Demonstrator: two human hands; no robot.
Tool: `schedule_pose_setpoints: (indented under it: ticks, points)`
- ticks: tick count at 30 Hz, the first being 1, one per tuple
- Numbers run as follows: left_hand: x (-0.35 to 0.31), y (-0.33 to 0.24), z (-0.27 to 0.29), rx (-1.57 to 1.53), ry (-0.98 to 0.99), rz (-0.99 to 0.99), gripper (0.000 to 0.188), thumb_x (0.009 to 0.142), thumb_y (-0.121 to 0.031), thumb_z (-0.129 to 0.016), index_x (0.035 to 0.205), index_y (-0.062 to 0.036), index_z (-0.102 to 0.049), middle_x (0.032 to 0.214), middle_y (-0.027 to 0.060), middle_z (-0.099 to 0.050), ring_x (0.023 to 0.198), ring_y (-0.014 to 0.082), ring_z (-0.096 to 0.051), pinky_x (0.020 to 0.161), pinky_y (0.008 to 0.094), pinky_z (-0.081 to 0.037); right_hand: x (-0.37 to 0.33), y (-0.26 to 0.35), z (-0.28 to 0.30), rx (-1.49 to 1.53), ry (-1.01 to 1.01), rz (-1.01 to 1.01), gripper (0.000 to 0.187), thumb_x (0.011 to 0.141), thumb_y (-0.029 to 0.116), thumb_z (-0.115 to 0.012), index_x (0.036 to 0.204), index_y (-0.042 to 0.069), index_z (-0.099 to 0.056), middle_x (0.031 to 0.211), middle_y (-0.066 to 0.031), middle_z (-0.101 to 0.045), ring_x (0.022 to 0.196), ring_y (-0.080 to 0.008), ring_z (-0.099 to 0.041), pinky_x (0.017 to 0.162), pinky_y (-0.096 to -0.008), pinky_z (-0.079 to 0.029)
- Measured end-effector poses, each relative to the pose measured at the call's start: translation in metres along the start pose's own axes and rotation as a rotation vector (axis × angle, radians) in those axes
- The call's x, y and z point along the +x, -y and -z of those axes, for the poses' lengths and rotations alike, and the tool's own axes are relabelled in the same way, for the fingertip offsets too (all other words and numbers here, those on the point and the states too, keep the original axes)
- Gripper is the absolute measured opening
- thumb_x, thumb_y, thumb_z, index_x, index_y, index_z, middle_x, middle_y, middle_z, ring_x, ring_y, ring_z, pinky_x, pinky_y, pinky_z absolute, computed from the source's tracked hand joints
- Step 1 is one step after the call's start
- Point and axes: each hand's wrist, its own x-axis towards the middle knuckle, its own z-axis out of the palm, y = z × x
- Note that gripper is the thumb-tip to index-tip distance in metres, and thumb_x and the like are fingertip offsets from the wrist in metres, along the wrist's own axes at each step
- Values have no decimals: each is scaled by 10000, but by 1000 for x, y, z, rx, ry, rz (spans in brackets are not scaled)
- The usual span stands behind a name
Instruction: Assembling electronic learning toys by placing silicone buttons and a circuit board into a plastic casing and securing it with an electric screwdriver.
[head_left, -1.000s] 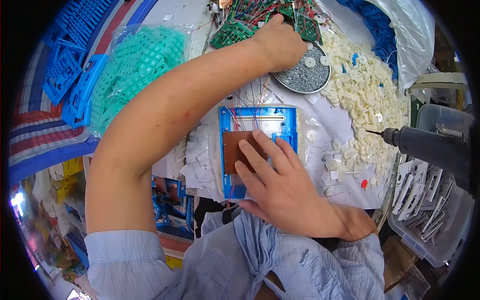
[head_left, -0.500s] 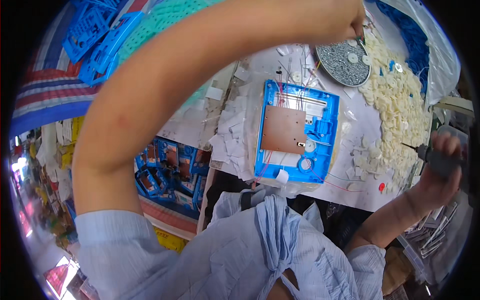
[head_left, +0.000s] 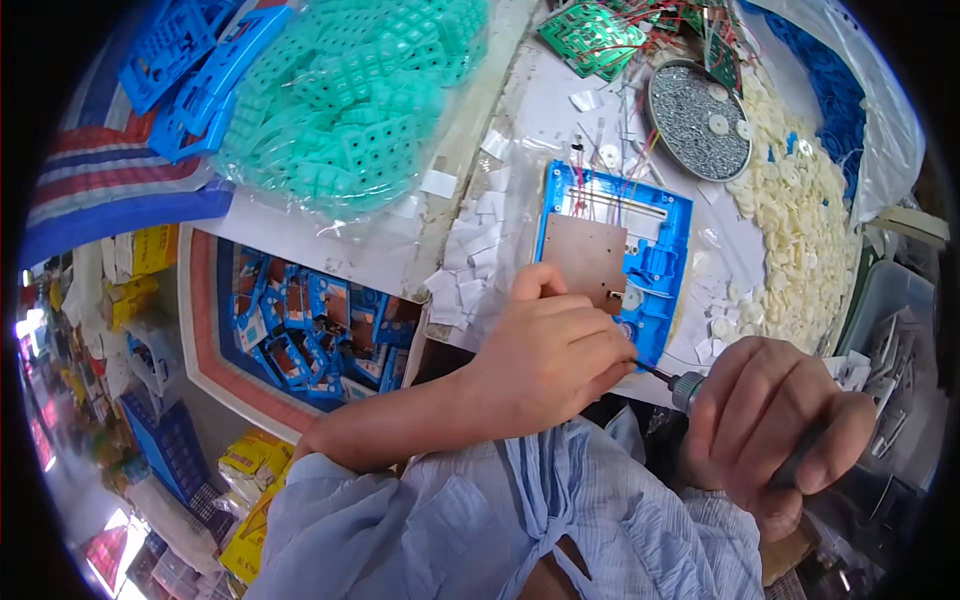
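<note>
A blue plastic case (head_left: 680,225) lies open on the table before me, with a brown circuit board (head_left: 585,250) and thin wires inside it. My left hand (head_left: 560,350) rests over the case's near left part, hiding that corner. Its fingers are bent and pinched together, and what sits between them is hidden. In my right hand (head_left: 780,425) is a power screwdriver (head_left: 688,390), held at the near right of the case. Its thin bit points left and reaches the left fingertips.
A round dish of small screws (head_left: 695,125) stands beyond the case, near green circuit boards (head_left: 600,40). Cream plastic discs (head_left: 790,240) are heaped at right. Bagged teal keypads (head_left: 350,110) lie at far left, above a box of blue cases (head_left: 310,320). White paper pieces (head_left: 465,270) lie left of the case.
My left hand has come back from beside the screw dish to the near part of the case. My right hand has brought the power screwdriver leftward to meet it.
</note>
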Motion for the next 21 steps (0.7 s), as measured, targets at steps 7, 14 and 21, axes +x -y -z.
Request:
schedule_pose_setpoints:
  ticks: [7,14,21]
  points:
    - [5,1,9,-1,2,-42,195,726,-123,-838,880,-151,-721,833,-41,-703,683,135,-609,849,396,-341,1,0,8,22,95,-54,343,860,227,-847,1027,175,-551,626,39,-622,500,-76,-589,506,-255,-549]
    - [4,-2,9,168,-19,-92,204,708,-115,-841,857,-167,-711,827,-53,-700,681,124,-607,860,418,-352,1,0,11,-29,146,-86,347,883,235,-824,1060,181,-531,660,45,-627,543,-94,-610,543,-282,-566]
    - [13,19,60,384,-8,90,127,791,-130,-790,827,-160,-672,870,-32,-701,732,162,-629,891,421,-380,-4,-16,8,-96,-180,-55,347,913,273,-786,1101,197,-504,602,54,-514,524,-104,-488,489,-284,-443]
